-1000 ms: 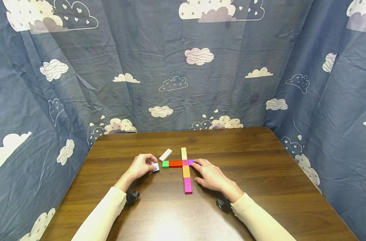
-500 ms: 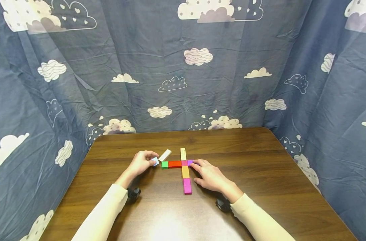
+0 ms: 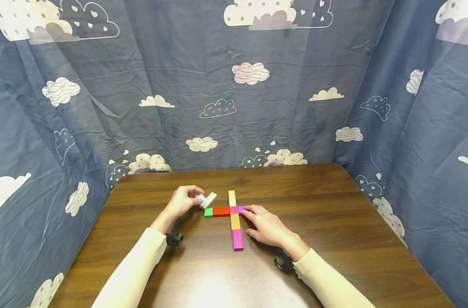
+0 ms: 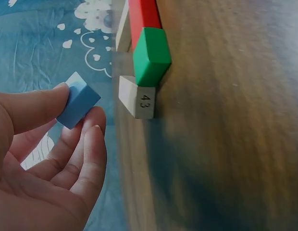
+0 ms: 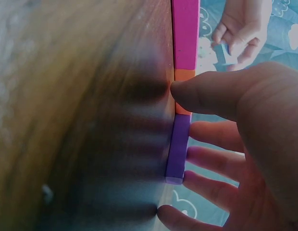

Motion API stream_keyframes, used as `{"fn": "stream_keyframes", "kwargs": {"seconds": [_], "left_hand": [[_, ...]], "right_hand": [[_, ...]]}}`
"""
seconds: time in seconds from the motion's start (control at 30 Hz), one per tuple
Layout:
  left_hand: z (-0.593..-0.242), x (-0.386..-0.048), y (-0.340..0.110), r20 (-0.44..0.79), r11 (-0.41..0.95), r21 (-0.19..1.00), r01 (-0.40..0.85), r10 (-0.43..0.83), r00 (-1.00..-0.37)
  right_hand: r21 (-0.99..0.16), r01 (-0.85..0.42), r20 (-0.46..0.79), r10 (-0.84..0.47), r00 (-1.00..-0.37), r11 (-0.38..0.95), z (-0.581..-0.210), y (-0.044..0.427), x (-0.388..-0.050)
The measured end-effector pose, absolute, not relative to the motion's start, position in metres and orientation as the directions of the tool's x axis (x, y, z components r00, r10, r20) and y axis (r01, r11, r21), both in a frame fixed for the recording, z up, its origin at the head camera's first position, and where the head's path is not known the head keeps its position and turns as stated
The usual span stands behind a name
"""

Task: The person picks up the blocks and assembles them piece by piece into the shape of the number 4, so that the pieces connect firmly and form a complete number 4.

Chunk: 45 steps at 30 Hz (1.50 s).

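My left hand (image 3: 183, 202) pinches a light blue block (image 4: 79, 101) between thumb and fingers, raised and tilted in the left wrist view. Close beside it, a white block (image 3: 209, 200) lies slanted on the table, its end printed with a number. A cross of flat blocks has a pink centre (image 3: 234, 210). Red (image 3: 221, 211) and green (image 3: 208, 212) blocks form its left arm, a pale yellow block (image 3: 232, 198) its far arm, orange (image 3: 235, 221) and magenta (image 3: 238, 240) blocks its near arm. With loosely spread fingers, my right hand (image 3: 270, 226) touches the purple block (image 5: 178, 147) of the right arm.
All the blocks lie mid-table on a dark brown wooden table (image 3: 334, 222). A blue cloud-patterned curtain (image 3: 172, 128) hangs behind and along both sides. Glare shows on the near part of the tabletop.
My left hand has lifted the light blue block and carried it away from me and slightly right, up to the white block. The right hand stays at the purple block.
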<state>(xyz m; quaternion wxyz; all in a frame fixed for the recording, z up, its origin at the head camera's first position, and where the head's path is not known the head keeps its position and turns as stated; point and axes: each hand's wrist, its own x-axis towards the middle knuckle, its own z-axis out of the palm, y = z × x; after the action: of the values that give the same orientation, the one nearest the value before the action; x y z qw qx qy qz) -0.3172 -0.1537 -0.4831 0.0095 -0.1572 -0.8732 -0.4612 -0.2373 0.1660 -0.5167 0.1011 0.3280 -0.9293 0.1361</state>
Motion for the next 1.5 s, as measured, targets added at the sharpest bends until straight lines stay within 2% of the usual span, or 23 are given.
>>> {"fn": "stream_keyframes", "kwargs": {"seconds": [0.6,0.93,1.23,1.5], "left_hand": [[-0.473,-0.351,-0.129,0.175,0.477,0.831,0.286,0.264,-0.948],[-0.481,-0.371,-0.115,0.172,0.511,0.811,0.284,0.255,-0.951],[-0.491,-0.38,-0.109,0.138,0.534,0.802,0.269,0.273,-0.952],[-0.495,-0.382,-0.108,0.075,0.53,0.825,0.196,0.242,-0.968]], "right_hand": [[-0.192,-0.632,0.279,-0.576,-0.768,0.75,-0.515,0.165,-0.234],[-0.2,-0.635,0.275,-0.58,-0.767,0.746,-0.512,0.166,-0.232],[-0.201,-0.635,0.278,-0.579,-0.767,0.746,-0.514,0.166,-0.233],[-0.203,-0.637,0.282,-0.579,-0.765,0.744,-0.514,0.166,-0.235]]}}
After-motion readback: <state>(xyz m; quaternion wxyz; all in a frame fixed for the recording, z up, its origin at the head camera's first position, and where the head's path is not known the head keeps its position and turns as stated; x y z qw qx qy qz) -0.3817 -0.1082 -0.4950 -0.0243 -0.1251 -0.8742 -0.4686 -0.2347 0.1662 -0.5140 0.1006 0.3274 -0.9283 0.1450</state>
